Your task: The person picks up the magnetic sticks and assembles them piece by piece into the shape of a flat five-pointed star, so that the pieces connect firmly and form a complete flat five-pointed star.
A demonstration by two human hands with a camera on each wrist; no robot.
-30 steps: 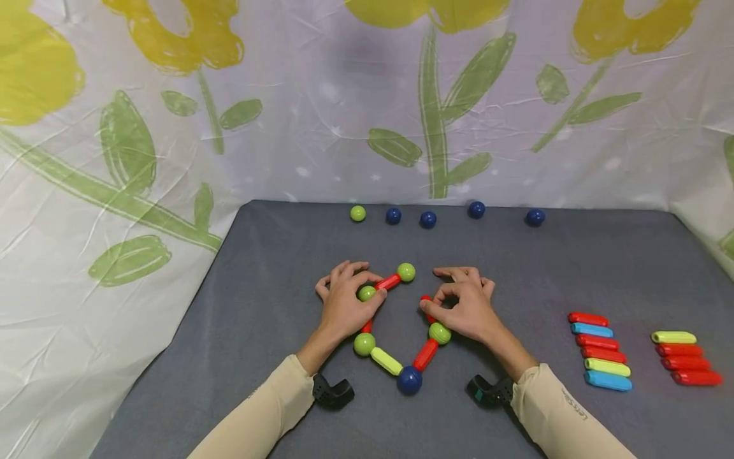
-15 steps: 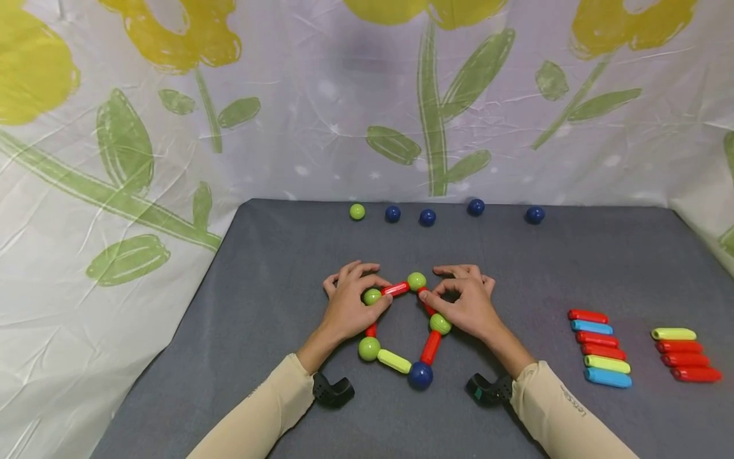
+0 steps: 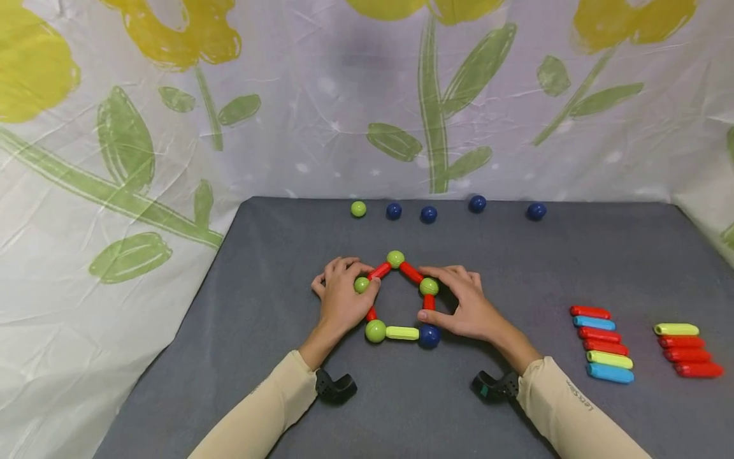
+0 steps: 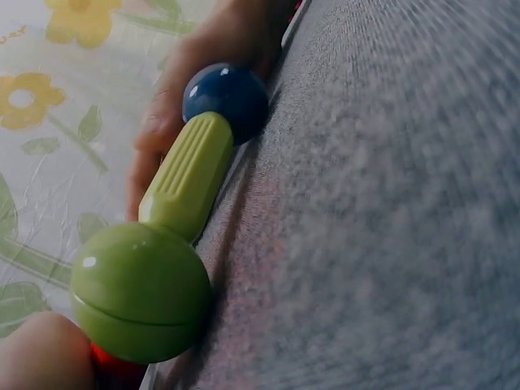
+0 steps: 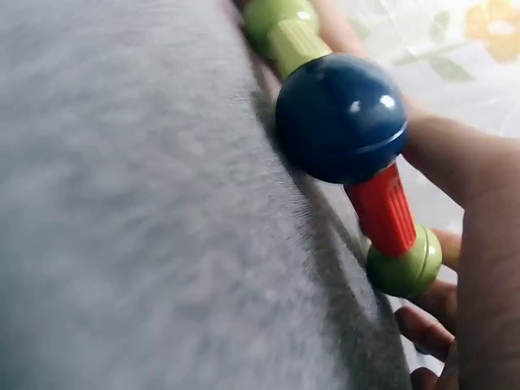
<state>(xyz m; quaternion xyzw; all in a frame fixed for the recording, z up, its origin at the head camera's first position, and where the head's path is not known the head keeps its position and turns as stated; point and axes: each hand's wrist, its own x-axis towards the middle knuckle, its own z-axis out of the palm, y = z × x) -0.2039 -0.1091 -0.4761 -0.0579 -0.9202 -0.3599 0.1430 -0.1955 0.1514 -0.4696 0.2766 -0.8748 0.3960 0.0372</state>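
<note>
Green balls, red rods, a yellow-green rod (image 3: pixel 402 333) and one blue ball (image 3: pixel 429 336) form a closed five-sided ring of toy building pieces on the grey table. The left hand (image 3: pixel 344 298) grips its left side, fingers and thumb around the left green ball (image 3: pixel 362 284) and upper-left red rod (image 3: pixel 380 271). On the other side the right hand (image 3: pixel 467 306) holds the ring, thumb across the right red rod (image 3: pixel 429 302), index finger by the right green ball (image 3: pixel 428 287). At the top corner sits another green ball (image 3: pixel 395 259). The left wrist view shows the lower-left green ball (image 4: pixel 140 292) close.
Along the table's back edge lie a loose green ball (image 3: pixel 358 209) and several blue balls (image 3: pixel 428 215). Two columns of loose rods, one with blue rods (image 3: pixel 610 373) and one at far right with red rods (image 3: pixel 687 354), lie right of the right arm. A flowered cloth (image 3: pixel 321 127) hangs behind.
The ring has turned and evened out, its top corner shifting left and its blue ball moving up and right. The right hand's pinch on the upper-right rod has spread around the ring's right side.
</note>
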